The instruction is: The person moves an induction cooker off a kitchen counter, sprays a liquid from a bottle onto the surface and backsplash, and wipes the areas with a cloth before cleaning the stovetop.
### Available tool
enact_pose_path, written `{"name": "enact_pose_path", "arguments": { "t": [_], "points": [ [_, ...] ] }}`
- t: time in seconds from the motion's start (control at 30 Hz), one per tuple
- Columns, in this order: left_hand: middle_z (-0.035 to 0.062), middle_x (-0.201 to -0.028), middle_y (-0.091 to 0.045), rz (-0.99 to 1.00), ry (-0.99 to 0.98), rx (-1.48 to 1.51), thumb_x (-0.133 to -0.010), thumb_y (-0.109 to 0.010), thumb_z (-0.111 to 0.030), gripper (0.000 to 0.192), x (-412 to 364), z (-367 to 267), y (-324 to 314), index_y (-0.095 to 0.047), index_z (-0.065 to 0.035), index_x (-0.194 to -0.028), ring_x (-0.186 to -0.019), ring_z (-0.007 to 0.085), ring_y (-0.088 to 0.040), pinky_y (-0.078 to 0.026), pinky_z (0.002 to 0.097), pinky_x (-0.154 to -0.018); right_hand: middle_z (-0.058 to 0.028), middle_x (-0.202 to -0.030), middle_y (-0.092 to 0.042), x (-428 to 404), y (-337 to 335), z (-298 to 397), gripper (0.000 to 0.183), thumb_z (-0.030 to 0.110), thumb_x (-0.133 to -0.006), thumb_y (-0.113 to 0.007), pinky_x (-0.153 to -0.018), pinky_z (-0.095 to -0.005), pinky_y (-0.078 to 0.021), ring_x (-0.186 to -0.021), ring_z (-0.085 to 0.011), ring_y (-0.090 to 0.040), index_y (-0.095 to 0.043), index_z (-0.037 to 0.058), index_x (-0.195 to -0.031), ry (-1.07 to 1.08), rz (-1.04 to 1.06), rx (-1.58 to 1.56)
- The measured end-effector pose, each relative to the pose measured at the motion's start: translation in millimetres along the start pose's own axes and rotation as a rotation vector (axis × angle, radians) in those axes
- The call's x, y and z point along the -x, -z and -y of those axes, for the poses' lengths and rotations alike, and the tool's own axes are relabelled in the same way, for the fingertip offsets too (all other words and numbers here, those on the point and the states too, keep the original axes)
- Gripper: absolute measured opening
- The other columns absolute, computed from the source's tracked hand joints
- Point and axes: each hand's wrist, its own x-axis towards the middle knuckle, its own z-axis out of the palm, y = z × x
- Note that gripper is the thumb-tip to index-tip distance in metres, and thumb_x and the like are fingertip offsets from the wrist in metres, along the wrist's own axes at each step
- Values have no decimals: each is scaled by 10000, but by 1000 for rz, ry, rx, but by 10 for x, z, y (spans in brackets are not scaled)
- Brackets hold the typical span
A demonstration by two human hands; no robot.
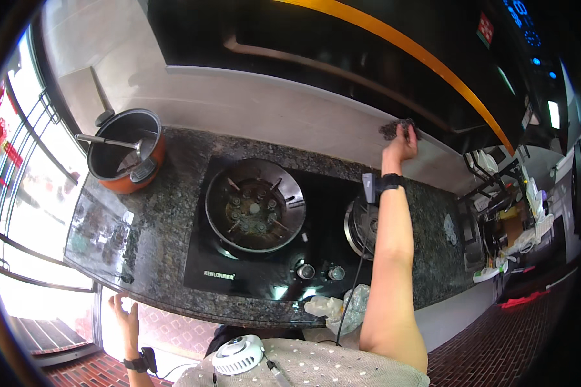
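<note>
My right hand (403,141) reaches up to the wall behind the stove, just under the range hood (319,63), and grips a dark metal scouring pad (391,128) against that area. Below my right forearm lies the black glass gas hob (252,275), with a large burner (254,208) at its left; my arm partly hides the right burner (365,225). Near the front left edge of the granite counter, my left hand (125,317) hangs with its fingers apart and holds nothing.
An orange pot (126,150) with a ladle (109,141) inside stands at the back left. Crumpled plastic bags (351,307) lie at the counter's front edge. A dish rack (486,162) and a sink (473,242) are at the right, a barred window (34,169) at the left.
</note>
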Motion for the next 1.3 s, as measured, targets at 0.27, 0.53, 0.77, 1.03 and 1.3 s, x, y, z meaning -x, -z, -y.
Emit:
{"name": "enact_pose_path", "arguments": {
  "t": [0.27, 0.53, 0.77, 1.03, 1.3],
  "points": [
    [128, -1045, -371, 10, 115, 86, -685, -556, -27, 289, 51, -37, 114, -467, -76, -955, -894, 266, -444, -382, 353, -692, -98, -918, -599, 1285, -901, 3, 245, -26, -673, -673, -778, -300, -430, -833, -176, -540, -612, -14, -910, -68, 32, -16],
    [130, -1034, -387, -24, 134, 67, -683, -567, -21, 295, 121, 102, 297, -469, -73, -956, -892, 281, -458, -393, 364, -717, -101, -838, -629, 2458, -1755, 259, 230, -60, -620, -672, -702, -283, -462, -733, -170, -577, -629, -4, -839, -173, 133, 23],
    [135, -1002, -392, -77, 153, 70, -666, -580, -14, 298, 174, 296, 324, -476, -65, -941, -926, 289, -448, -395, 359, -736, -120, -784, -645, 3079, -2202, 417, 251, 12, -570, -710, -736, -306, -449, -744, -191, -592, -663, 6, -817, -331, 315, 60],
    [152, -1006, -408, -70, 170, 90, -653, -596, -51, 310, 110, 538, 290, -484, -69, -941, -938, 315, -453, -377, 369, -790, -87, -854, -609, 1636, -1156, 72, 269, -56, -624, -677, -702, -279, -455, -741, -156, -551, -612, -20, -882, -76, 192, 29],
    [164, -1004, -404, -81, 267, 118, -645, -599, -32, 314, 269, 807, 385, -482, -64, -935, -968, 323, -421, -339, 390, -844, -91, -871, -626, 2680, -1947, 177, 314, -16, -600, -719, -729, -296, -443, -776, -165, -557, -623, -30, -898, -111, 210, 39]
  ]
}}
